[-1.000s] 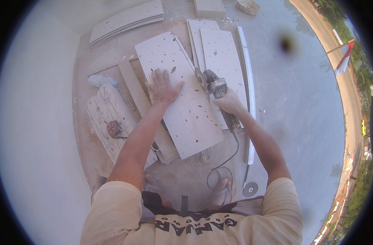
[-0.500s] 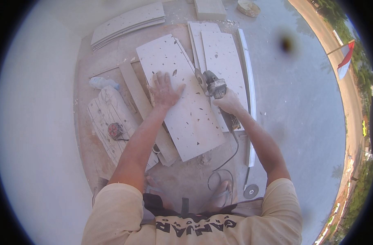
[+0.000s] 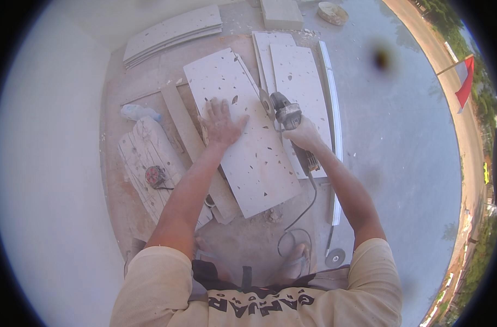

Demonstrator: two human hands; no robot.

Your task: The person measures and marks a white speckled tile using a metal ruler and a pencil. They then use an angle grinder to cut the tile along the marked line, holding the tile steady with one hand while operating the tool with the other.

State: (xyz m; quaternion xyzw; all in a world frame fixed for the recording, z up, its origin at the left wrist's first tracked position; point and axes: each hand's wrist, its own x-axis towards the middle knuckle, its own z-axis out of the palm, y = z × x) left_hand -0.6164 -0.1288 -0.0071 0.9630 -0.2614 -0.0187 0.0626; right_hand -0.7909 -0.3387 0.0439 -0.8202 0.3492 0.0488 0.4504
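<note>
A long white tile with dark chips (image 3: 259, 169) lies slanted in front of me. My left hand (image 3: 224, 122) rests flat on its left side, fingers spread. My right hand (image 3: 303, 133) is wrapped round an angle grinder (image 3: 287, 113). The grinder's disc (image 3: 267, 103) stands on edge at the tile's right edge; whether it touches the tile I cannot tell. Its cord (image 3: 312, 196) trails down toward my feet. Under the grinder, to the right, lies another speckled tile (image 3: 303, 76).
Beside the right tile runs a long metal straightedge (image 3: 331, 131). A loose disc (image 3: 335, 258) lies near its lower end. Left are a dusty board (image 3: 191, 147), cut tile pieces (image 3: 145, 141), a red-and-black round tool (image 3: 155, 176) and a plastic bottle (image 3: 139, 113). Stacked tiles (image 3: 172, 34) lie behind.
Both hands and the grinder keep nearly the same place over the tile. The whole view has shifted slightly, and the flag at the far right has swung downward.
</note>
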